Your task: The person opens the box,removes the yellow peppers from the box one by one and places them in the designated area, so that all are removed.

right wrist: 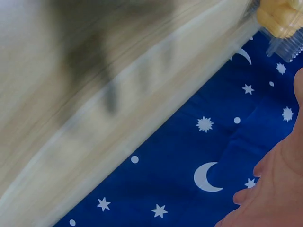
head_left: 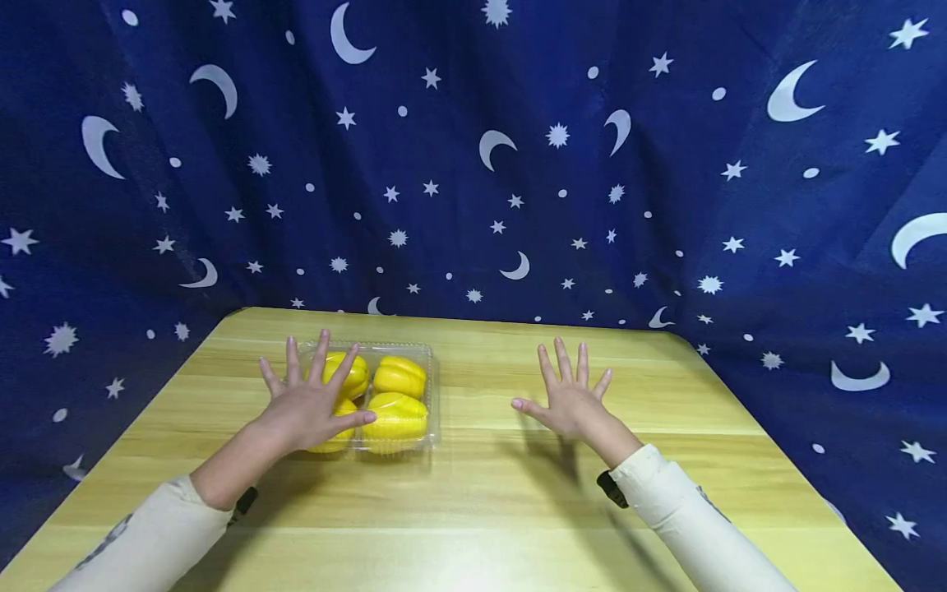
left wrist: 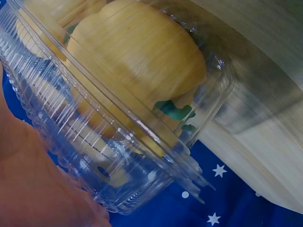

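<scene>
A clear plastic clamshell box (head_left: 433, 411) stands on the left half of the table with several yellow bell peppers (head_left: 399, 376) inside. In the left wrist view, a pepper (left wrist: 137, 52) with a green stem (left wrist: 175, 110) shows through the ribbed plastic. My left hand (head_left: 303, 411), fingers straight and spread, is over the left side of the box and hides part of the peppers there. To the right of the box, my right hand (head_left: 573, 409) is held over the table, fingers spread and holding nothing. Its shadow falls on the wood below.
The light wooden table (head_left: 473, 510) has rounded far corners. Behind it and along both sides hangs a dark blue curtain (head_left: 459, 164) with white moons and stars. Both forearms wear white sleeves (head_left: 684, 510), with a dark strap (head_left: 612, 490) at the right wrist.
</scene>
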A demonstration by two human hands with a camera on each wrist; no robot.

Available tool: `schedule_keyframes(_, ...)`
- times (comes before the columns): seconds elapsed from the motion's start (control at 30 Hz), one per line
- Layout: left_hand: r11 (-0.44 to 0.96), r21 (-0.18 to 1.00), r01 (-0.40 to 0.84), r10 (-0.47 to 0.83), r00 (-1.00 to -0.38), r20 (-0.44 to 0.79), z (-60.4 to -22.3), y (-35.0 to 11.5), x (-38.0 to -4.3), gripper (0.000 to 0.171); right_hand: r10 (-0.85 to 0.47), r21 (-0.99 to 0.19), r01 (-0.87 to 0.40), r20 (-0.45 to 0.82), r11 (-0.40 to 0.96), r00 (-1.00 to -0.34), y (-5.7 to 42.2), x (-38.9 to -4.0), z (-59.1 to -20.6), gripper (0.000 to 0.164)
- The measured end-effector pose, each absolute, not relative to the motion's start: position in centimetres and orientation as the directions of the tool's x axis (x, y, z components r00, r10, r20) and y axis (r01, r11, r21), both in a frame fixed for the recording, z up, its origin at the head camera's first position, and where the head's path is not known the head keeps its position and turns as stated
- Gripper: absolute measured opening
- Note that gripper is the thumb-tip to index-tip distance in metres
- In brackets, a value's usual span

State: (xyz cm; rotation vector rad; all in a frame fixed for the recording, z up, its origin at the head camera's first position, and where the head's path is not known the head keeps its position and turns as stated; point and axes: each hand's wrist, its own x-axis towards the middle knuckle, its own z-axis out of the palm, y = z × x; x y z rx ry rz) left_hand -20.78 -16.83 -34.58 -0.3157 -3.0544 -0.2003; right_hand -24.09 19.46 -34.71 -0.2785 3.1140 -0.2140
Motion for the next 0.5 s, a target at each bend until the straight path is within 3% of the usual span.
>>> schedule_keyframes(0.3,0.969,0.121,0.217,0.208,-0.975,0.079,-34.4,-17.0,-20.7,0.095,-0.172,-0.122,-0.171,-0.004,0.978,-0.985,19.5,-23.9,-34.7,0.102)
schedule_keyframes(0.5,0.96,0.196,0.202,0.197,-0.979,0.046,-33.9,-18.0,-20.5,0.096,-0.174,-0.121,-0.169,-0.029,0.978,-0.984,19.4,-23.8,-34.5,0.103)
